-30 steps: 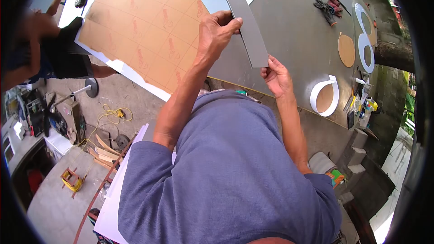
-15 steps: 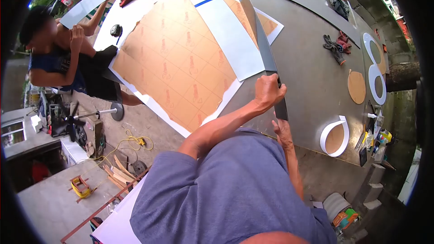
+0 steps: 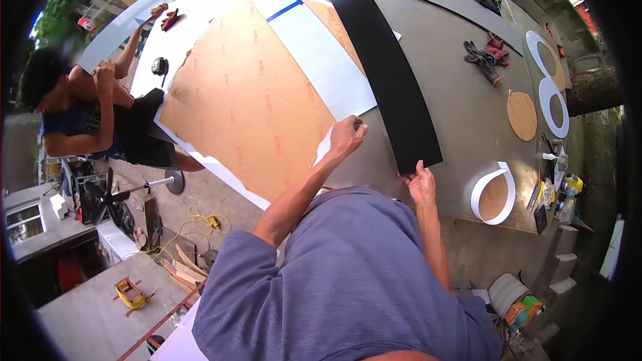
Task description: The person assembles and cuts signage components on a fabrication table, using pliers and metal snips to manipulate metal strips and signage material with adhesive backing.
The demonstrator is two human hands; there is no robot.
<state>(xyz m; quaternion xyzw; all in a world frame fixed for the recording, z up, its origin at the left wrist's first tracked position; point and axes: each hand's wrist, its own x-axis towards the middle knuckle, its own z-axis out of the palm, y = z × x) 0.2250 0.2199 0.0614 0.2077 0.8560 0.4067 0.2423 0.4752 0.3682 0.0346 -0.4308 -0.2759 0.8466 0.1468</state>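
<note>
A long black strip (image 3: 391, 73) lies slantwise over the table, its dark face up and slightly curved. My right hand (image 3: 421, 186) grips its near end at the table's front edge. My left hand (image 3: 348, 137) is left of the strip and apart from it, with fingers curled together; what they hold, if anything, I cannot make out. Just beyond that hand is the near end of a white strip (image 3: 328, 57) with a blue band (image 3: 285, 10) across it. Beneath the white strip lies a large brown-papered sheet (image 3: 234, 93) with torn edges showing white.
Gloves (image 3: 487, 60), a brown disc (image 3: 521, 115), a white figure-eight piece (image 3: 554, 103) and a white ring-shaped strip (image 3: 509, 194) lie on the grey table (image 3: 448, 93). At left, another person (image 3: 73, 110) holds a long pale strip (image 3: 127, 23) near a tape measure (image 3: 159, 65).
The dark strip has turned from edge-on to black face up. My left hand has let go of it and moved left; my right hand stays at its near end.
</note>
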